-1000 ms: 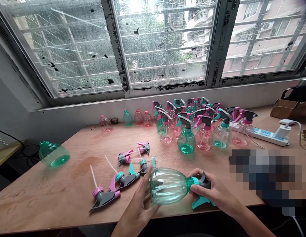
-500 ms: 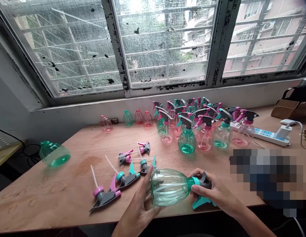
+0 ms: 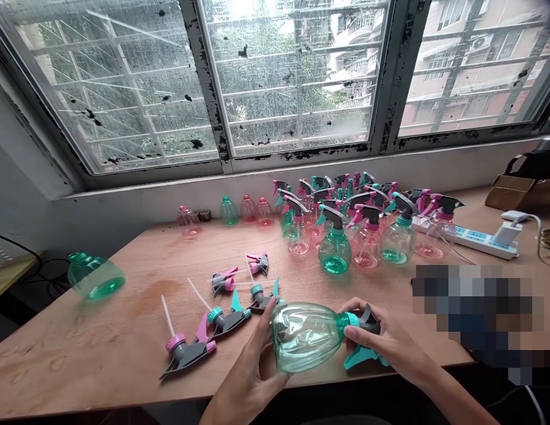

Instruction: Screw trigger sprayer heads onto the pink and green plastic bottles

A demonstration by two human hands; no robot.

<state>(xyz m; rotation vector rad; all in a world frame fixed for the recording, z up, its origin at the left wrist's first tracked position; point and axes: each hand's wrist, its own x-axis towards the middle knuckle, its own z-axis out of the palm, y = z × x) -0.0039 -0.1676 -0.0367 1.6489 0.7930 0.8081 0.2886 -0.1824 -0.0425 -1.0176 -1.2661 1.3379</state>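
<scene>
A clear green spray bottle (image 3: 306, 337) lies sideways in the air above the table's front edge, its base to the left. My left hand (image 3: 252, 366) is wrapped round the base, thumb below and fingers behind. At the neck, my right hand (image 3: 383, 333) pinches the turquoise collar (image 3: 352, 320) of the spray head, whose turquoise trigger (image 3: 361, 357) hangs below. The head sits on the bottle's mouth; whether it is tight I cannot tell. Just left of my hands lie loose spray heads with straws, among them a pink one (image 3: 186, 351) and a turquoise one (image 3: 225, 319).
Finished-looking spray bottles (image 3: 334, 251) stand in a cluster at the back right, before a power strip (image 3: 482, 242). Headless bottles (image 3: 228, 211) line the back wall. A green bottle (image 3: 95, 277) is at the left edge. A brown bag (image 3: 518, 186) stands far right.
Both hands keep their hold on the spray bottle. Its base end has tipped slightly downward, and the view has shifted a little. The loose spray heads stay where they were.
</scene>
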